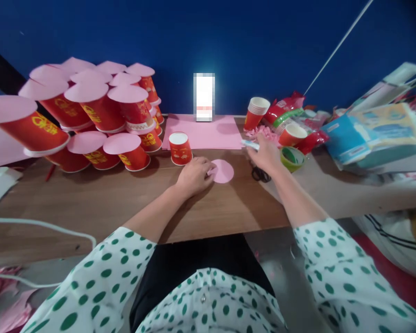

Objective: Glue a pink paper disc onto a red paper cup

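A pink paper circle (pixel 224 171) lies flat on the wooden table. My left hand (pixel 195 176) is at its left edge, fingers curled and pinching the paper there. Just behind that hand stands a red paper cup (pixel 180 149), white rim upward. My right hand (pixel 266 154) is closed around a slim white tube-like object (pixel 250 145), pointing left; its exact kind is unclear. Below this hand lie scissors with black handles (pixel 261 174), partly hidden. A green tape roll (pixel 292 158) rests right beside my right wrist.
Stacked red cups with pink paper tops (pixel 100 108) fill the left side. Pink sheets (pixel 225 129) lie at the back before a lit phone (pixel 204 97). Nested cups (pixel 256 113), shredded pink paper and a blue packet (pixel 370 136) stand right. A white cable (pixel 45 224) crosses the left front.
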A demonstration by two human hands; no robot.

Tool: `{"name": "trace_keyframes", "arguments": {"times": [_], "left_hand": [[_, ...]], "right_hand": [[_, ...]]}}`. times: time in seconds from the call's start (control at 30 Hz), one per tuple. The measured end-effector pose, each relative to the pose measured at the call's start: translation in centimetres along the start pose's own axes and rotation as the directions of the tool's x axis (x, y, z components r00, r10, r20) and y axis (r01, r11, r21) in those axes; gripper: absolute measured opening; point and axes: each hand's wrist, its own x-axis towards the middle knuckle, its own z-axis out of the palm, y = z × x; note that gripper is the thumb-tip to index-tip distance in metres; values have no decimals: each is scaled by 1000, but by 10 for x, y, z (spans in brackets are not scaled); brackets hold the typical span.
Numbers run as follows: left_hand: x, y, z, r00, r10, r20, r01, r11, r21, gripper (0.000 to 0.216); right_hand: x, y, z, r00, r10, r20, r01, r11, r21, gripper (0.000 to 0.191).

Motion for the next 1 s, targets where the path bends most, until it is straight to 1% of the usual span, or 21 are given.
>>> {"name": "trace_keyframes", "arguments": {"times": [0.03,0.1,0.27,0.53,0.6,0.67,0.73,0.77,0.8,0.83,0.87,0.9,0.93,1.0], "left_hand": [[0,0,0,1000,-3,5,3,1000,10,29],[0,0,0,1000,0,14,0,1000,26,30],[-1,0,1,1000,-20,5,20,1000,18,26],[0,-2,3,1000,-21,11,21,1000,5,30],[0,-3,4,1000,-6,-6,7,1000,17,34],[0,-3,5,1000,13,-20,-13,1000,29,36],[0,-3,6,999,20,-33,-19,999,27,34],[0,-4,6,999,25,-46,-24,999,23,33],[-1,-4,6,998,28,-64,-27,1000,14,31],[-1,-4,7,996,18,-89,-18,1000,8,31],[-1,-4,7,994,7,-105,-7,1000,2,31],[-1,-4,7,994,4,-108,-5,1000,-6,32],[-1,-4,6,994,-2,-106,1,1000,-11,34],[0,-4,6,995,-4,-101,2,1000,-17,38]], "right_hand": [[3,1,2,999,43,7,-43,997,-58,35],[8,2,5,994,107,9,-105,986,-131,38],[14,4,12,984,179,17,-168,949,-267,35],[13,13,17,983,174,50,-150,937,-317,34],[12,15,17,988,151,9,-141,943,-303,35],[9,12,16,993,70,-93,-93,958,-270,36],[3,4,13,978,-72,-195,28,974,-223,35],[-1,-2,12,970,-136,-201,99,978,-184,32],[-6,-9,11,969,-182,-169,162,978,-129,30],[-11,-16,10,970,-225,-91,220,974,-61,28],[-16,-23,10,963,-269,24,269,963,5,25],[-21,-30,11,943,-307,130,303,952,48,21],[-26,-36,12,929,-317,190,313,948,53,18],[-33,-45,15,921,-303,245,309,951,13,16]]}}
